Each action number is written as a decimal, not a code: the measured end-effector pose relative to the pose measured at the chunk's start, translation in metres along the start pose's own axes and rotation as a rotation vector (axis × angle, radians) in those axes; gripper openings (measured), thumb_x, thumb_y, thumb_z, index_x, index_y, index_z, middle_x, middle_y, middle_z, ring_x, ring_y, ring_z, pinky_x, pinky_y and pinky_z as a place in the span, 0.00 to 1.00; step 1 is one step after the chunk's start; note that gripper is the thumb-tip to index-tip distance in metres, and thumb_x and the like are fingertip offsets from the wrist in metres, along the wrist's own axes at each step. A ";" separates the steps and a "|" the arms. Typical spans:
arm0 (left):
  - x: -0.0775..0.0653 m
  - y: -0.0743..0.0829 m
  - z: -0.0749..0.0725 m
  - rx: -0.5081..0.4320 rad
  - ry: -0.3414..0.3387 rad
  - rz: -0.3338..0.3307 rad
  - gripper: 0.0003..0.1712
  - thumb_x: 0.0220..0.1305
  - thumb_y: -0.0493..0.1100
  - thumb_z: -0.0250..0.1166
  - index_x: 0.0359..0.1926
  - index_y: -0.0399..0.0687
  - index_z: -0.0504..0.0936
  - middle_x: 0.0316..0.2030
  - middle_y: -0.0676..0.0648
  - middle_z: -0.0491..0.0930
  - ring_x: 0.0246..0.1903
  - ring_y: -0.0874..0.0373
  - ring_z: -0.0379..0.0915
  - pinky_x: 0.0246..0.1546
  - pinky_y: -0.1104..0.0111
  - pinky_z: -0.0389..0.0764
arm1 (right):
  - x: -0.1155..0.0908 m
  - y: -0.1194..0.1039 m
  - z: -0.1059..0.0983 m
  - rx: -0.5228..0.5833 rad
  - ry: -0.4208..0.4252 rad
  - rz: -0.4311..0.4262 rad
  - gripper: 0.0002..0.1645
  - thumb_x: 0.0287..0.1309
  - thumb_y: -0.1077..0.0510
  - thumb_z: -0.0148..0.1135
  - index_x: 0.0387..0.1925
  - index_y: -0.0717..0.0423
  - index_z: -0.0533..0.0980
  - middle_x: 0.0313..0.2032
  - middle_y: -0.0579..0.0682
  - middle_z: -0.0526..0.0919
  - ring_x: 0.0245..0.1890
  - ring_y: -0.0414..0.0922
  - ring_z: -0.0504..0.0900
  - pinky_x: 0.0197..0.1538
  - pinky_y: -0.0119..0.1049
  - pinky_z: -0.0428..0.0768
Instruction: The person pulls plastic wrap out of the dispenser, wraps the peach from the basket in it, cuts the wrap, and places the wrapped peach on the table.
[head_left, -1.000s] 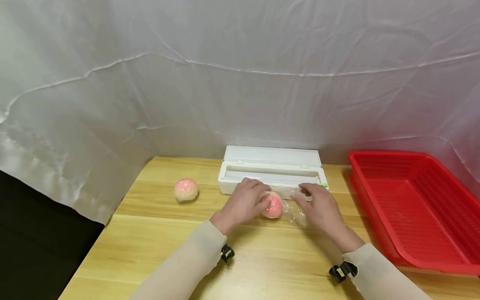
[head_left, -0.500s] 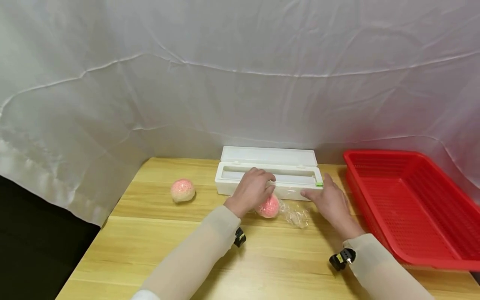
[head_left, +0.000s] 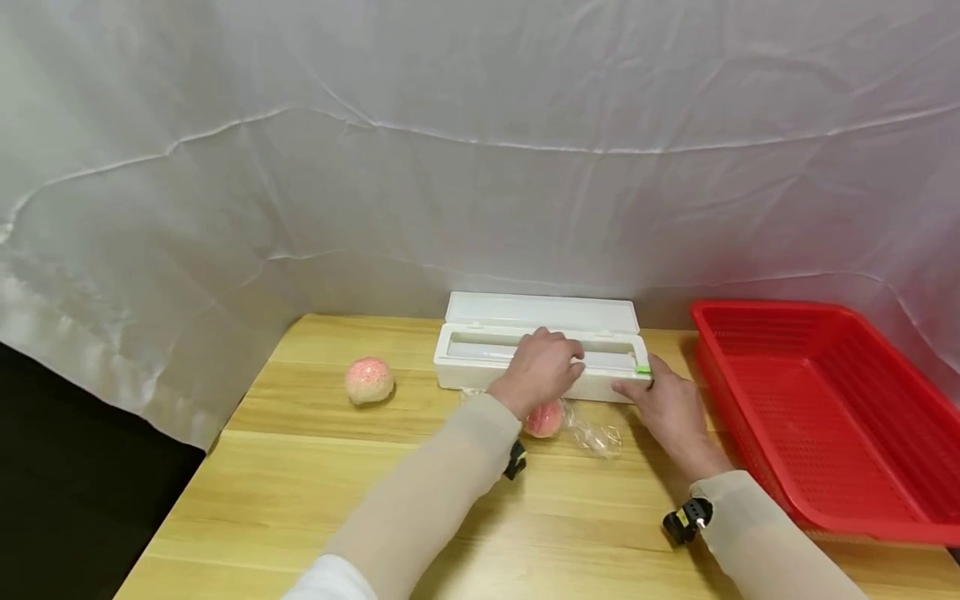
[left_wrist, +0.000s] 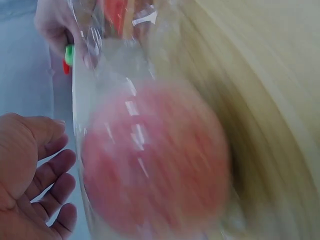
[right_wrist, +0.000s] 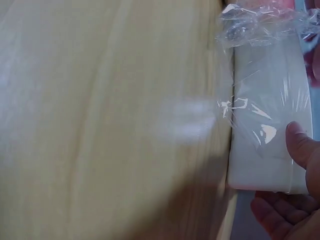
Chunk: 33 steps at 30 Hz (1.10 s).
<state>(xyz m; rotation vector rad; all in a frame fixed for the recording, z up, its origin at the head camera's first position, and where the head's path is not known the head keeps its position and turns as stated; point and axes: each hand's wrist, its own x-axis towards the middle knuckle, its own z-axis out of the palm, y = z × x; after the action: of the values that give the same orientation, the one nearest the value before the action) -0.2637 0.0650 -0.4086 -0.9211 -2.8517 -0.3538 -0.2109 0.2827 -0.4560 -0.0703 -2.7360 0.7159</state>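
Note:
A white cling film dispenser (head_left: 472, 375) lies at the back of the table with its lid tipped back, a roll inside and a green slider (head_left: 642, 369) at its right end. My right hand (head_left: 671, 408) grips that end, thumb on the front wall and fingers around the corner, as the right wrist view shows. In front of the box sits a pink peach (head_left: 544, 419) covered by clear film (head_left: 596, 437), partly hidden behind my left hand. My left hand (head_left: 542, 367) is over the dispenser's front, fingers loosely bent with nothing in them.
Another pink-and-cream peach (head_left: 369, 381) stands on the wooden table (head_left: 300, 500) at the left. A red plastic basket (head_left: 787, 492) occupies the right side. Grey cloth (head_left: 480, 208) hangs behind the table.
My left hand has left the wrapped peach and moved right, over the dispenser. The right hand has let go of the loose film and taken hold of the dispenser's right end.

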 end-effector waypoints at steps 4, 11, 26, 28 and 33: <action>0.016 0.025 0.003 0.031 -0.020 0.031 0.17 0.79 0.55 0.58 0.60 0.63 0.87 0.55 0.58 0.87 0.54 0.57 0.77 0.58 0.60 0.78 | -0.001 0.003 -0.003 0.000 0.004 -0.022 0.38 0.63 0.48 0.75 0.66 0.62 0.74 0.43 0.67 0.88 0.45 0.69 0.83 0.45 0.63 0.79; 0.033 0.051 0.010 0.048 -0.027 0.079 0.17 0.77 0.57 0.62 0.61 0.66 0.87 0.54 0.59 0.87 0.50 0.57 0.78 0.51 0.61 0.80 | 0.000 -0.001 -0.001 -0.017 0.023 -0.037 0.25 0.66 0.49 0.72 0.57 0.59 0.78 0.39 0.66 0.88 0.44 0.73 0.83 0.45 0.67 0.80; 0.036 0.052 0.020 0.090 0.038 0.114 0.13 0.74 0.60 0.65 0.50 0.65 0.91 0.41 0.59 0.89 0.41 0.59 0.78 0.44 0.67 0.79 | -0.006 -0.007 0.007 -0.015 0.102 -0.022 0.26 0.64 0.54 0.70 0.63 0.51 0.79 0.35 0.63 0.89 0.40 0.72 0.85 0.42 0.66 0.80; 0.037 0.053 0.021 0.080 0.036 0.106 0.14 0.74 0.59 0.65 0.51 0.65 0.90 0.42 0.59 0.88 0.42 0.59 0.78 0.45 0.68 0.79 | -0.007 -0.007 0.008 -0.010 0.113 -0.021 0.29 0.64 0.53 0.70 0.65 0.48 0.79 0.33 0.62 0.89 0.39 0.71 0.85 0.40 0.65 0.80; 0.038 0.053 0.019 0.023 0.023 0.097 0.12 0.76 0.56 0.65 0.52 0.65 0.91 0.42 0.60 0.89 0.42 0.59 0.77 0.45 0.69 0.78 | -0.006 -0.006 0.008 0.006 0.139 -0.060 0.28 0.63 0.53 0.73 0.64 0.50 0.81 0.26 0.57 0.88 0.34 0.67 0.85 0.36 0.62 0.80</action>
<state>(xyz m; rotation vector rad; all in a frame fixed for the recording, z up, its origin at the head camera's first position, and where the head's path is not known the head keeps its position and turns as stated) -0.2640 0.1335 -0.4102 -1.0395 -2.7725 -0.3181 -0.2074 0.2731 -0.4617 -0.0346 -2.5921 0.6759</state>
